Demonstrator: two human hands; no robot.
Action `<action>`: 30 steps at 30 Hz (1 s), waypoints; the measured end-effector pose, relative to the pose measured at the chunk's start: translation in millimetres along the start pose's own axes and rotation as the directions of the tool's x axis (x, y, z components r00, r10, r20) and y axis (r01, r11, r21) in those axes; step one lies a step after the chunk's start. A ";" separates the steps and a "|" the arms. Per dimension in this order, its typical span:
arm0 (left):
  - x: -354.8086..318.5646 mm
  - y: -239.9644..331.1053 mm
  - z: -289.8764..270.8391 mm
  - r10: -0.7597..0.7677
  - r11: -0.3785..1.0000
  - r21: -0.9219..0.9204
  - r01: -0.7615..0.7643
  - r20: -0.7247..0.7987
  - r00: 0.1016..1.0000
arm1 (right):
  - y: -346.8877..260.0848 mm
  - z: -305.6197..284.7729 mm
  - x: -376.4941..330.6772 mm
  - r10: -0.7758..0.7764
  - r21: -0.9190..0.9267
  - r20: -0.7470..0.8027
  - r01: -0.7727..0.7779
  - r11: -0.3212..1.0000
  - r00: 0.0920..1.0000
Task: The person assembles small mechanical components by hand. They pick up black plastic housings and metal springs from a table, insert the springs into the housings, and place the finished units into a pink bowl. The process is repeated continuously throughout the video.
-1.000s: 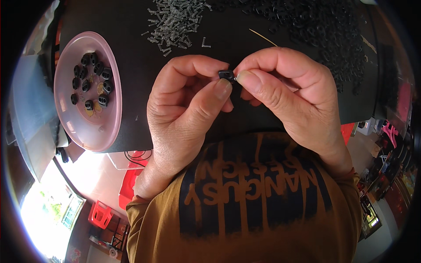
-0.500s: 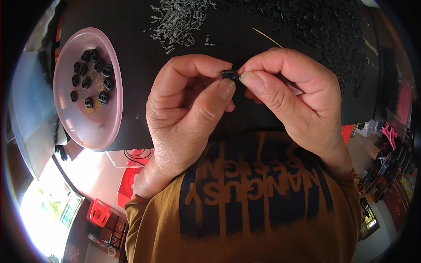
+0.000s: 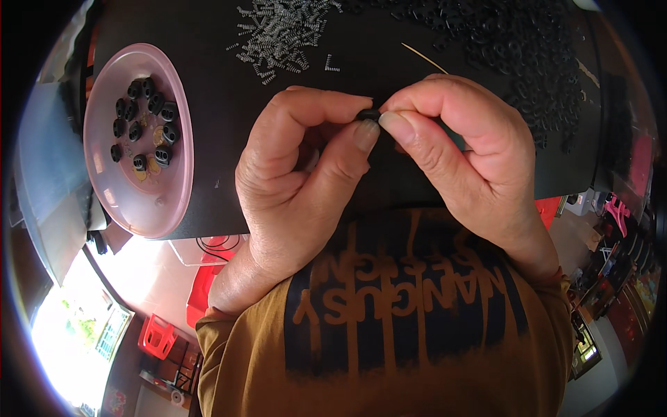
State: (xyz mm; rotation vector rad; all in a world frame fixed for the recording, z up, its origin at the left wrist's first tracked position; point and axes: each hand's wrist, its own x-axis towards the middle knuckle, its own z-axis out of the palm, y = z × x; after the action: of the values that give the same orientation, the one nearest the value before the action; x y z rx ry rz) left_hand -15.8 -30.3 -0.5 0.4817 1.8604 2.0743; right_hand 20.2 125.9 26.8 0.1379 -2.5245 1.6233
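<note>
Black worktop seen from above, both hands meeting over its near edge around one small black part.

Left hand (image 3: 299,181) and right hand (image 3: 465,160) are closed in a pinch on the same black part (image 3: 368,113), which sits between the thumb and forefinger tips of each, above the worktop (image 3: 208,139) and clear of it. Only a sliver of the part shows, so its long axis cannot be told; it lies at the fingertips of both hands, neither one nearer. A pink dish (image 3: 125,201) with more black parts (image 3: 142,125) stands well to the left. Springs (image 3: 285,31) lie in a heap beyond the hands, and a wide scatter of black rings (image 3: 514,48) lies beyond and to the right.
</note>
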 end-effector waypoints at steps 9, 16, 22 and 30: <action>-0.7 7.8 2.5 -0.122 0.991 -0.048 0.121 -0.021 0.992 | 3.0 -5.1 0.7 -0.132 -0.141 0.037 0.136 0.981 0.991; -1.1 -2.3 -3.1 0.152 0.981 0.109 -0.159 0.071 0.986 | 4.8 -4.5 2.2 -0.211 -0.167 0.058 0.218 0.961 0.976; -3.7 2.0 -2.7 0.076 0.995 -0.071 -0.070 0.085 0.994 | 8.3 -4.9 3.5 -0.309 -0.126 0.005 0.307 0.943 0.951; -3.0 6.0 1.5 -0.073 0.962 -0.265 0.073 0.008 0.997 | 8.0 -5.8 1.4 -0.352 -0.137 -0.033 0.345 0.929 0.935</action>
State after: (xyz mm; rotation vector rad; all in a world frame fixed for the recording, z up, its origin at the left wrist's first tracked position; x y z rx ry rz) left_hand -12.5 -30.9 5.5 0.3385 1.5426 2.2290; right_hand 18.0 134.5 22.2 0.4888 -2.3826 1.3047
